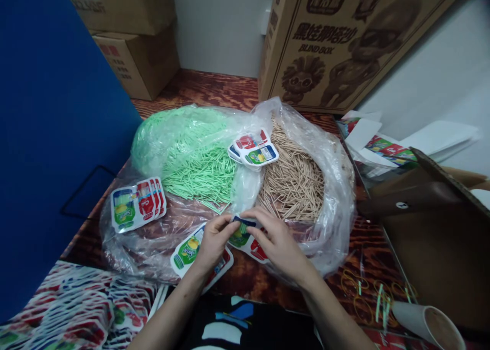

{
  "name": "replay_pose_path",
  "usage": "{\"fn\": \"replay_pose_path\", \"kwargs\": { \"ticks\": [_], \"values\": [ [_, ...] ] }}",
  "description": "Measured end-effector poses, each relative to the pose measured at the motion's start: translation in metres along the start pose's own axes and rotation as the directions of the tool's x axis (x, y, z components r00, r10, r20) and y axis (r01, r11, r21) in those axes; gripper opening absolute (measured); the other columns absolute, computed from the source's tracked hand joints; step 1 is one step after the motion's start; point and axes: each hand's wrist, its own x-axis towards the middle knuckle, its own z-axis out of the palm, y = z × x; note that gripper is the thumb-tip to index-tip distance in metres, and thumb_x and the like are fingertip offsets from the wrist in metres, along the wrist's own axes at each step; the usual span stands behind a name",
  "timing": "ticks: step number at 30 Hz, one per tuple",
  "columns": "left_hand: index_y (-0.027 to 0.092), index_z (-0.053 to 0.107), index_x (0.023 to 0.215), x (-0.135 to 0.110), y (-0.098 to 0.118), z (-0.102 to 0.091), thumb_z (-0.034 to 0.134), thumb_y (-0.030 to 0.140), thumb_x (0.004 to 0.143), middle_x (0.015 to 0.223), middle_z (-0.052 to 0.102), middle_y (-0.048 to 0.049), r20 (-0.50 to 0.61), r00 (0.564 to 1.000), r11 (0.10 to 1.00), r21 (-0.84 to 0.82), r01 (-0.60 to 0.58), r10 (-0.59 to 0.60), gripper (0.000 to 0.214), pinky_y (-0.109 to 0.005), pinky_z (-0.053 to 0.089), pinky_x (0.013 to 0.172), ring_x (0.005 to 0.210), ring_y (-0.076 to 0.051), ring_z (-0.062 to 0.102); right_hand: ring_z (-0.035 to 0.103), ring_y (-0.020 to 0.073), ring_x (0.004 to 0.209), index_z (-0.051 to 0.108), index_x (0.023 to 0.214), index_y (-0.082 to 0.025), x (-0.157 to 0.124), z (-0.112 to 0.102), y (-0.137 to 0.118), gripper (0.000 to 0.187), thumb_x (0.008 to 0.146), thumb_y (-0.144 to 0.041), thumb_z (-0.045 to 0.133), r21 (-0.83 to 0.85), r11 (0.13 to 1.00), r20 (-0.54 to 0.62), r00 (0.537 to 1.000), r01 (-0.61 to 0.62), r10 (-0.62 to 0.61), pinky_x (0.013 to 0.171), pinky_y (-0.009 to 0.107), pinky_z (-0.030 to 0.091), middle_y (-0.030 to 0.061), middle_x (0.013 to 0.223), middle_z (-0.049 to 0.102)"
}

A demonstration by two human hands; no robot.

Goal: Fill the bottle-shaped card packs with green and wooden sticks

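Observation:
Low in the middle, my left hand [215,243] and my right hand [272,238] pinch the top edge of a printed die-cut card [259,250] showing a green and a red soft-drink can. Their fingers cover part of it. Under my left wrist lies another such card or small stack [186,253]. Just beyond my hands are bright green thin sticks [202,171] in a clear plastic bag, and brown thin sticks [293,181] in a second clear bag [337,222]. Between the bags rests a small stack of cards [260,155]; a fanned stack [124,209] sits to the left.
Many more cards [76,309] are piled at the lower left. A blue panel [49,135] rises on the left. Cardboard boxes [306,79] stand behind. At right are an open carton [440,248], a paper cup [429,322], rubber bands [362,309] and printed paper strips [386,148].

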Motion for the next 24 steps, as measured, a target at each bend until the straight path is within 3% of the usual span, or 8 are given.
{"fn": "replay_pose_path", "kwargs": {
  "ticks": [3,9,12,18,21,24],
  "values": [
    [0.015,0.07,0.072,-0.001,-0.004,0.0,0.068,0.034,0.075,0.065,0.062,0.0016,-0.029,0.999,1.0,0.011,0.016,-0.016,0.019,-0.022,0.044,0.061,0.063,-0.012,0.054,0.057,0.0196,0.099,0.063,0.106,-0.023,-0.001,0.001,0.003,0.023,0.09,-0.014,0.048,0.002,1.0,0.026,1.0,-0.003,0.003,0.088,0.034,0.043,0.0048,0.1,0.062],
    [0.017,0.073,0.086,0.002,-0.015,-0.006,0.065,0.039,0.079,0.081,0.07,-0.0015,-0.068,0.997,0.999,0.036,-0.019,0.021,0.024,-0.025,0.047,0.07,0.075,-0.016,0.059,0.053,0.0199,0.109,0.06,0.115,-0.026,-0.005,0.001,0.006,0.031,0.087,-0.013,0.052,0.016,1.0,0.0,1.0,-0.012,0.012,0.097,0.036,0.039,0.0051,0.111,0.059],
    [0.016,0.074,0.088,0.002,-0.013,-0.007,0.064,0.04,0.08,0.086,0.072,-0.0041,-0.058,0.997,0.994,0.103,-0.043,0.049,0.027,-0.029,0.048,0.076,0.081,-0.019,0.061,0.052,0.0203,0.11,0.063,0.108,-0.025,-0.005,0.001,0.009,0.025,0.087,-0.014,0.053,0.033,0.999,0.019,0.999,-0.028,0.028,0.098,0.038,0.039,0.0054,0.112,0.058],
    [0.018,0.073,0.089,0.001,-0.01,-0.007,0.063,0.039,0.081,0.089,0.072,-0.0039,-0.089,0.99,0.988,0.118,-0.095,0.106,0.025,-0.028,0.049,0.078,0.084,-0.019,0.062,0.056,0.0189,0.101,0.061,0.111,-0.025,-0.009,0.005,0.007,0.028,0.088,-0.012,0.052,0.055,0.998,-0.07,0.997,-0.02,0.024,0.091,0.034,0.043,0.0047,0.104,0.058],
    [0.018,0.074,0.088,0.002,-0.009,-0.009,0.063,0.038,0.082,0.093,0.072,-0.0054,-0.054,0.986,0.977,0.156,-0.148,0.158,0.024,-0.031,0.048,0.084,0.09,-0.021,0.062,0.056,0.0188,0.092,0.064,0.11,-0.025,-0.015,0.008,0.005,0.029,0.09,-0.012,0.047,-0.012,1.0,-0.13,0.991,-0.017,0.015,0.083,0.033,0.045,0.0052,0.096,0.058],
    [0.019,0.075,0.089,0.002,-0.006,-0.012,0.062,0.035,0.083,0.096,0.072,-0.006,0.016,0.986,0.968,0.19,-0.166,0.166,0.021,-0.032,0.047,0.087,0.093,-0.021,0.062,0.056,0.0186,0.091,0.063,0.112,-0.026,-0.019,0.01,0.003,0.03,0.09,-0.013,0.048,-0.022,1.0,-0.117,0.993,-0.01,0.008,0.083,0.033,0.046,0.0053,0.097,0.057]
  ]
}}
